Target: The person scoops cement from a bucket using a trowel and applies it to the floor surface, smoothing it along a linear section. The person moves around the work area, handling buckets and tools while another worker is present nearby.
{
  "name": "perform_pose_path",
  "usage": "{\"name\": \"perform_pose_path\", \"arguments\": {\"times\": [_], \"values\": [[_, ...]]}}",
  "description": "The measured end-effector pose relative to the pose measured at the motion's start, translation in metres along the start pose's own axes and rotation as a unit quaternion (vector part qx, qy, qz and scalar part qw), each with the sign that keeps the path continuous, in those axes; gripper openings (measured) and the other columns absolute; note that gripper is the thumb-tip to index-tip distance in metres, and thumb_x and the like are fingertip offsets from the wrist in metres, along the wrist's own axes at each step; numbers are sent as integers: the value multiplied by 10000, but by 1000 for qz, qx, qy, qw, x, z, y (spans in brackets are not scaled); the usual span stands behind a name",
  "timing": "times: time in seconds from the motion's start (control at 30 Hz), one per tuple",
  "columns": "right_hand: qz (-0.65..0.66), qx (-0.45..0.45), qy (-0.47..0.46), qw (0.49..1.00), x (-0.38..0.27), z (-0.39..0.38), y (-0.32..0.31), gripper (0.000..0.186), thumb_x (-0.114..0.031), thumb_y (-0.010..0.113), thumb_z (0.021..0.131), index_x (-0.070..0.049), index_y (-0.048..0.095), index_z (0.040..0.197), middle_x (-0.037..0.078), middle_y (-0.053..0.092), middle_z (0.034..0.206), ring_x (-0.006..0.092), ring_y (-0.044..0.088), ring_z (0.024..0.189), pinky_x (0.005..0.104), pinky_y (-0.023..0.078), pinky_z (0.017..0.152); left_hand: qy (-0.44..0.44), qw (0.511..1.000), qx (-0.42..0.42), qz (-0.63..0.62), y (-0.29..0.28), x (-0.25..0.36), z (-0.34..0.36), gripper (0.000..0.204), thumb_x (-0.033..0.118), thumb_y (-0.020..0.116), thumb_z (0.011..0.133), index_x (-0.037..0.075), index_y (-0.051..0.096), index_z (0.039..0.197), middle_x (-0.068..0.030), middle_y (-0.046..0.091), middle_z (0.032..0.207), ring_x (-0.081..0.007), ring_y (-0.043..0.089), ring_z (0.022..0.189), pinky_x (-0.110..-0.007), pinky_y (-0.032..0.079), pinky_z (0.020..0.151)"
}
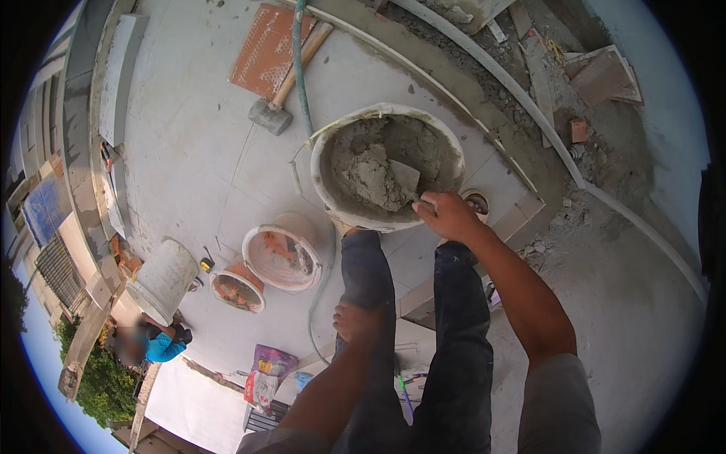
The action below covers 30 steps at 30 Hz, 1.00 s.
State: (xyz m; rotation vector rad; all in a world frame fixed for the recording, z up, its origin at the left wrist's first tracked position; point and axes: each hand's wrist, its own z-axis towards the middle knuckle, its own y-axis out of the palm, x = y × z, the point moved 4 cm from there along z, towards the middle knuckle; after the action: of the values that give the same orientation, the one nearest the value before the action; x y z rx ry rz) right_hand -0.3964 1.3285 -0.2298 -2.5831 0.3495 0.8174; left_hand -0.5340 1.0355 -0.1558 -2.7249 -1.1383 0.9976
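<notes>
In the head view, the right hand is closed round the trowel, its blade right of heaped mortar in the bucket; the left hand, palm hidden, seems empty. Best scoop low, wrist steady.

left hand on left leg; right arm stretched forward, fingers curled

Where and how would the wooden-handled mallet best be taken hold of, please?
Probably by the wooden handle, near its free end, coming from above and the picture's right: it is slim and straight, that end lies beyond the green hose crossing it, and the grey head is blockier.
</notes>
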Motion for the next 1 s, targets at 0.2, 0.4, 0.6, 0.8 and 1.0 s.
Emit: {"name": "perform_pose_path", "arguments": {"times": [0.2, 0.4, 0.6, 0.8, 1.0], "values": [[115, 38, -46, 992, -10, -63, -59, 349, -262, 705, 918, 57, 688, 1057, 210, 666, 760, 357, 671, 730, 401, 523, 711, 7, 999, 30, 32, 1, -2, -5, 1036, 717, 799, 680, -41, 494, 1317, -165, 574, 1306, -315, 580, 1243, -418, 468, 1041], [73, 290, -84, 951, 27, -92, -137, 291, -146, 723, 853, 45, 673, 1067, 224, 699, 900, 364, 687, 779, 404, 532, 714, 19, 998, 49, 40, 17, -10, 6, 1040, 703, 807, 688, -54, 484, 1324, -179, 570, 1323, -335, 572, 1266, -438, 458, 1071], [-218, 438, -12, 872, 90, -47, -146, 351, -147, 734, 850, 15, 644, 1149, 184, 665, 971, 370, 679, 877, 460, 542, 737, 9, 999, 31, 39, 13, -8, 5, 1046, 664, 835, 672, -59, 487, 1343, -183, 568, 1322, -346, 555, 1284, -438, 453, 1092], [-193, 427, 45, 882, 133, -14, -94, 318, -166, 702, 899, -9, 634, 1167, 172, 635, 1069, 388, 647, 970, 478, 531, 806, 28, 996, 46, 77, 16, -8, 9, 1044, 712, 804, 696, -58, 483, 1324, -189, 571, 1312, -341, 570, 1267, -445, 470, 1057], [157, 415, 171, 880, 130, -45, -69, 303, -285, 604, 996, 11, 635, 1053, 252, 692, 975, 463, 666, 916, 518, 524, 812, 13, 995, 49, 81, 16, -5, 5, 1090, 746, 797, 677, -68, 479, 1329, -206, 558, 1344, -348, 572, 1266, -443, 468, 1063]]}}
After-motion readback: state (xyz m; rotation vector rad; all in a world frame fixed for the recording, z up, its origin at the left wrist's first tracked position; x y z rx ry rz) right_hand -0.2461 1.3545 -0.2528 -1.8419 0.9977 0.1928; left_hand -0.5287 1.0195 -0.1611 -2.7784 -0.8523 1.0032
